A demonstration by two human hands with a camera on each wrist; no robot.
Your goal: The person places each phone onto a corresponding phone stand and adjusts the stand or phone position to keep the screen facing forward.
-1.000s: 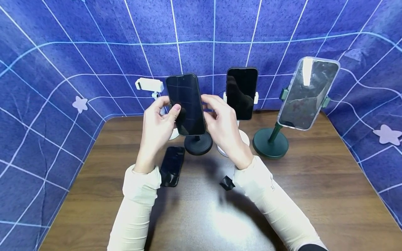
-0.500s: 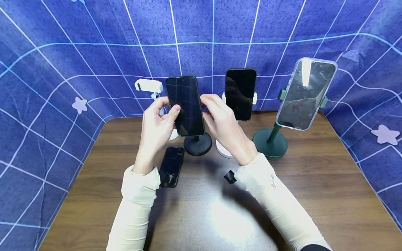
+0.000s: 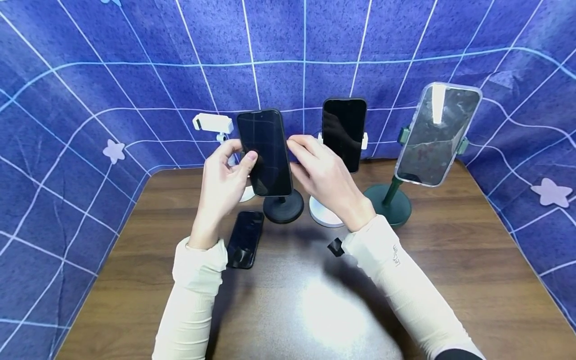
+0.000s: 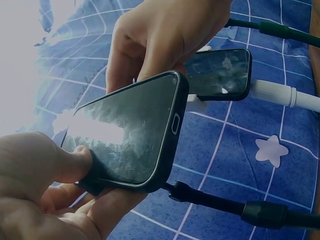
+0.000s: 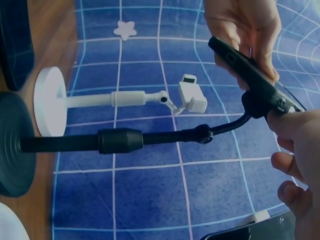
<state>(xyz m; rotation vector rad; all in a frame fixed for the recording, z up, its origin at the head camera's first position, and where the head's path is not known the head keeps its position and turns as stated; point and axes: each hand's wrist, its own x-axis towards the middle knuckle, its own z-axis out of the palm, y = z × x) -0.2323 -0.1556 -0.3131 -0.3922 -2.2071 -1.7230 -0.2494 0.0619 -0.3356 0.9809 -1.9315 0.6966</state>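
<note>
Above the black stand (image 3: 283, 209), the left hand (image 3: 222, 175) pinches a phone (image 3: 268, 155); the right hand (image 3: 327, 172), grip unclear, works alongside. Poor seating could drop it.

The table (image 3: 450, 290) is showing brown wood grain; beyond its far edge, a blue cloth (image 3: 279, 40) is wearing white and pale-blue grid lines and pale stars (image 3: 552, 193). The held phone (image 3: 267, 150) and black stand (image 3: 283, 209) are matching, a dark green stand (image 3: 398, 207) is showing toward the far right corner, a white stand (image 3: 213, 123) toward the far left
</note>
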